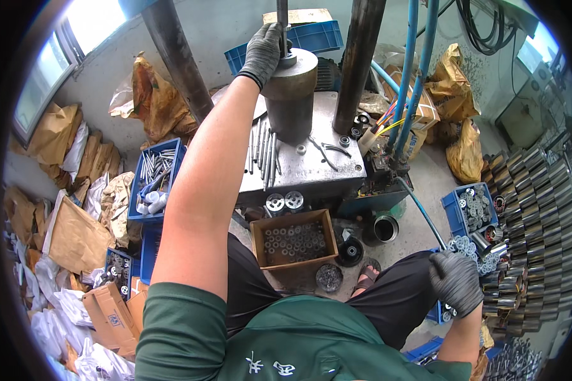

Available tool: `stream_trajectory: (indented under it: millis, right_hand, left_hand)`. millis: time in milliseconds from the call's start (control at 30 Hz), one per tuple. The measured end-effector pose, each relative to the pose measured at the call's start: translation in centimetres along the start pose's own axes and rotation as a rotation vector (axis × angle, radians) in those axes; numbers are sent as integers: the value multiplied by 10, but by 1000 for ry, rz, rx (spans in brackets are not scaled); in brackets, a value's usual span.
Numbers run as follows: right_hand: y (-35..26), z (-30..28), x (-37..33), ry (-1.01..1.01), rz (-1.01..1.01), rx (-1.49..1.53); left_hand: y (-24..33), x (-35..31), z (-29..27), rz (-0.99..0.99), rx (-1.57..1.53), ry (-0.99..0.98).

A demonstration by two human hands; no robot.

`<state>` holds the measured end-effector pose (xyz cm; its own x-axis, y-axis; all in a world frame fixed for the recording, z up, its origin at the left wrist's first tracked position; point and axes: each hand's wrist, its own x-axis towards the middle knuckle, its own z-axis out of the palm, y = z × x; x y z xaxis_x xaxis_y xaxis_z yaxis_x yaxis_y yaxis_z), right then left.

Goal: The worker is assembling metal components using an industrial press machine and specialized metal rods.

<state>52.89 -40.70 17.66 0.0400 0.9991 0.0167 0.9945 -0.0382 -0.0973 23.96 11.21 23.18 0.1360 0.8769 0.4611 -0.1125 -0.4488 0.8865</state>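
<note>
My left hand (264,54), in a grey knit glove, is raised at the press with its fingers closed around an upright steel shaft (282,14). Below that hand, a small dark ring-shaped part (287,60) rests on top of a thick steel cylinder (290,105). The cylinder stands on the metal press table (337,114). Down at my right, beside my knee, my gloved right hand (456,282) is closed at the end of a long blue lever (421,213). Its palm side is hidden.
Several steel rods (264,149) and pliers (324,154) lie on the table. A wooden box (295,241) of small rings sits between my legs. Blue bins (156,178) stand left, and another parts bin (469,209) right. Stacked metal tubes (534,235) line the right side.
</note>
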Motion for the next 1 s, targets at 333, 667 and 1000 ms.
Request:
stream_trajectory:
  millis: [333,667,1000]
  right_hand:
    - [3,-18,8,-13,-24,22]
    - [4,-19,11,-129,6,3]
    - [19,-12,6,-230,-72,-4]
  left_hand:
    - [-8,4,-5,-11,-6,-8]
    - [-6,3,-4,8,19,-34]
    - [-7,6,-6,12,56,-54]
